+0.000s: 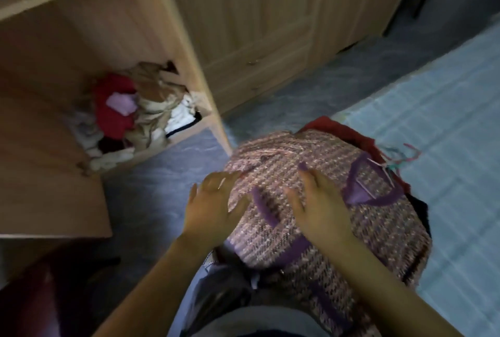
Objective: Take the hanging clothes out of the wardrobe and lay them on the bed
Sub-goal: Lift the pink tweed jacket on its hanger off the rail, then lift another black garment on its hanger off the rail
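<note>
Left hand [216, 201] and right hand [322, 209] rest flat, fingers apart, on jacket [284, 152]; bed [446, 120] edge just right; clothes [349, 131] beneath mostly hidden.

A grey marbled floor [167, 201] fills the centre. At 9 o'clock lies a crumpled heap of red, beige and white laundry [132, 120]. Pale wooden drawers [254, 71] stand at 12 o'clock.

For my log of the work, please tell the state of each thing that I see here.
tweed jacket, lying over the red garment
left hand, fingers straight, rests on the jacket
right hand, fingers straight, rests on the jacket
wardrobe, open
loose clothes, heaped on wardrobe floor
red garment, mostly covered
</note>
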A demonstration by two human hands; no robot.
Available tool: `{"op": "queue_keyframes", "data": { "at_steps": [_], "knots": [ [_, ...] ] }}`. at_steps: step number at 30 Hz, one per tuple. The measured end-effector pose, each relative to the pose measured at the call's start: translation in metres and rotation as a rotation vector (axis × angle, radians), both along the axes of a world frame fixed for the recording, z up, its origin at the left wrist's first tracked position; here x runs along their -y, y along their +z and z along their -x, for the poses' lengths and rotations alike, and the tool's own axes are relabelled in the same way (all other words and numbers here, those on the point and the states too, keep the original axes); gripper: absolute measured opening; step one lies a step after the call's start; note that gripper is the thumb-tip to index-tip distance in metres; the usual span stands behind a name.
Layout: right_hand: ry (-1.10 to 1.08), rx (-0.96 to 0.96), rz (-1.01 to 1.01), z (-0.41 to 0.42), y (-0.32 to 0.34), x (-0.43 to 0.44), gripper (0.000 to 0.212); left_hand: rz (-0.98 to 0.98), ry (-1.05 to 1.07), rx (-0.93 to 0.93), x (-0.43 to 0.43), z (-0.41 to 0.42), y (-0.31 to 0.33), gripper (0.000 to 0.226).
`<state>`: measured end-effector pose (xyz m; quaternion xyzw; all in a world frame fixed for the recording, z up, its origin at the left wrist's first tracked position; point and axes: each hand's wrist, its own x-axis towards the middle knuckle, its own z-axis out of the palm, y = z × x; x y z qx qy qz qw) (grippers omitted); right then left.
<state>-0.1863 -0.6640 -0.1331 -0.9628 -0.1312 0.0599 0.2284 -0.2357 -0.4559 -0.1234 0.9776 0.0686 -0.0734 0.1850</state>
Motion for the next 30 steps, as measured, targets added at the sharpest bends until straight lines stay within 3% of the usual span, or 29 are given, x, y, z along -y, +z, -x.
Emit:
{"op": "queue_keyframes", "data": {
  "at_steps": [11,16,23,30],
  "knots": [
    [0.235,0.088,-0.081,0.0,0.025,-0.242,0.054,-0.014,0.32,0.111,-0.213,0.034,0.024,0.074],
    [0.39,0.18,-0.145,-0.025,0.052,-0.38,0.058,-0.124,0.412,0.194,-0.339,0.044,0.062,0.074],
    [0.577,0.467,-0.203,-0.094,0.143,-0.545,0.063,-0.337,0.463,0.362,-0.489,0.004,0.15,0.076],
    [0.676,0.747,-0.353,-0.198,0.264,-0.681,0.07,-0.452,0.47,0.601,-0.617,-0.101,0.247,0.075]
  ]
}}
